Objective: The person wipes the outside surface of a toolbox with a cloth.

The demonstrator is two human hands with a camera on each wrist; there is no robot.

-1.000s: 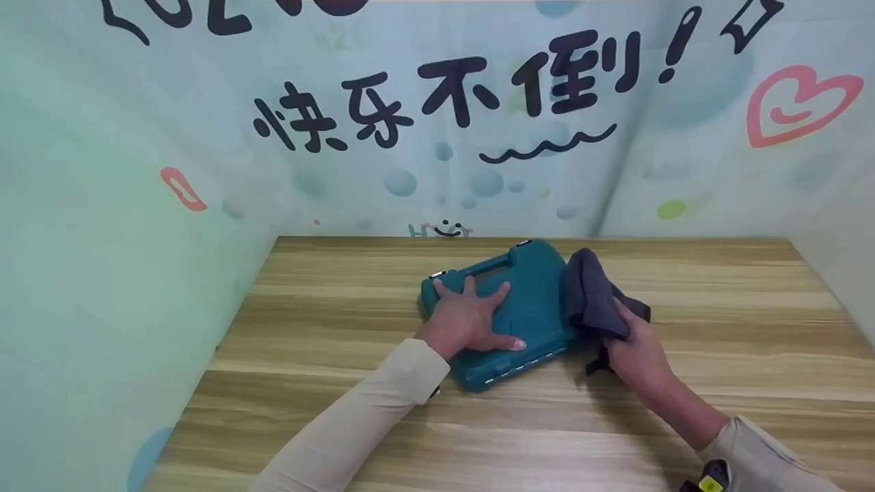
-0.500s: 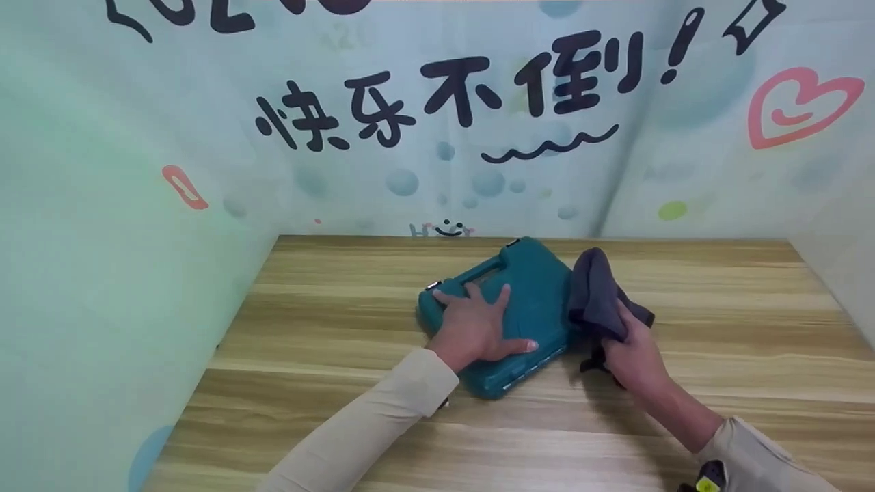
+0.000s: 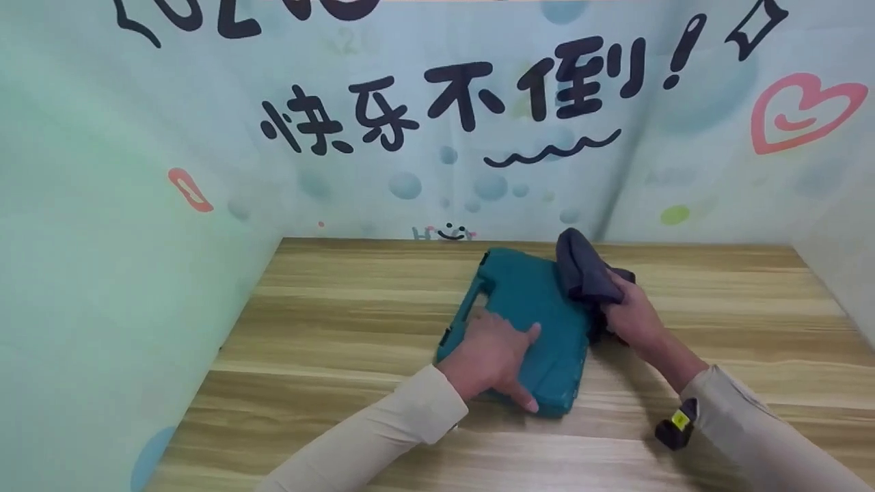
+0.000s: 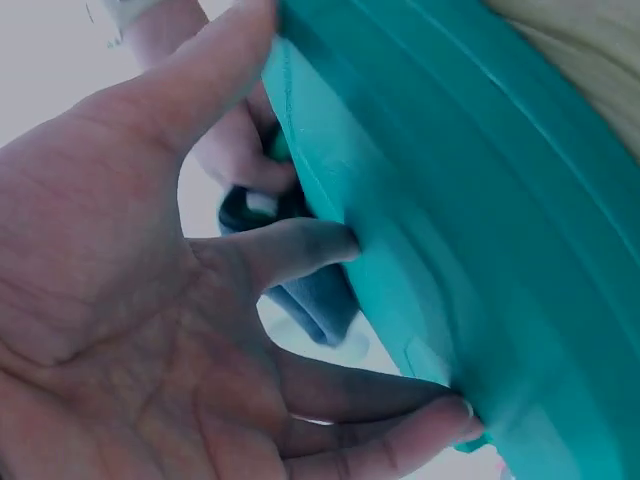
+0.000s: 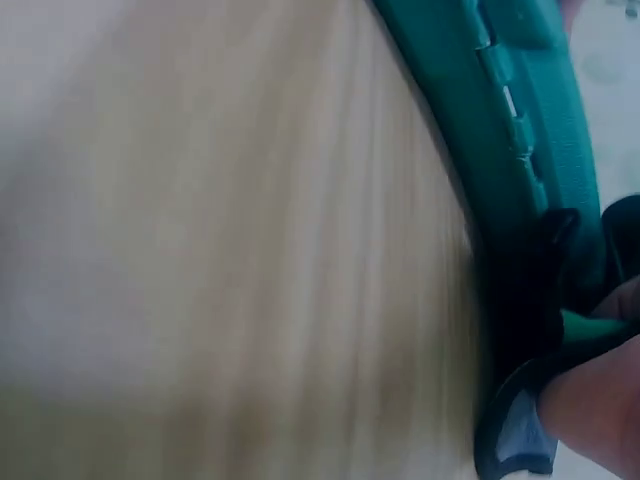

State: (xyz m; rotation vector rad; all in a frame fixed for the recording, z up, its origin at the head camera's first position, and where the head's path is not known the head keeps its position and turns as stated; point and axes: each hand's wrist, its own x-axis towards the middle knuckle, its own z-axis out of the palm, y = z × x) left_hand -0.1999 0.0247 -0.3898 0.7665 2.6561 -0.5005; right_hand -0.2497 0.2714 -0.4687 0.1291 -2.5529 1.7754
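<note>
A teal plastic carrying case (image 3: 547,355) lies flat on the wooden table, its handle side facing left. My left hand (image 3: 489,352) rests on its lid, thumb and index finger spread apart, the other fingers near the handle opening. In the left wrist view, fingertips (image 4: 335,240) touch the case (image 4: 430,190). My right hand (image 3: 636,314) grips a folded dark grey cloth (image 3: 588,273) over the case's upper right edge. In the right wrist view, dark fabric (image 5: 515,440) with a black edge hangs at the hinge side of the case (image 5: 530,130).
The wood-grain table (image 3: 328,328) ends at a pale printed backdrop (image 3: 376,178) behind, with light walls at both sides. A black device with a yellow label (image 3: 679,420) sits at my right wrist.
The case has turned counterclockwise under my left hand, its handle swinging to the left and its near corner to the right. My right hand with the cloth has shifted up and slightly left.
</note>
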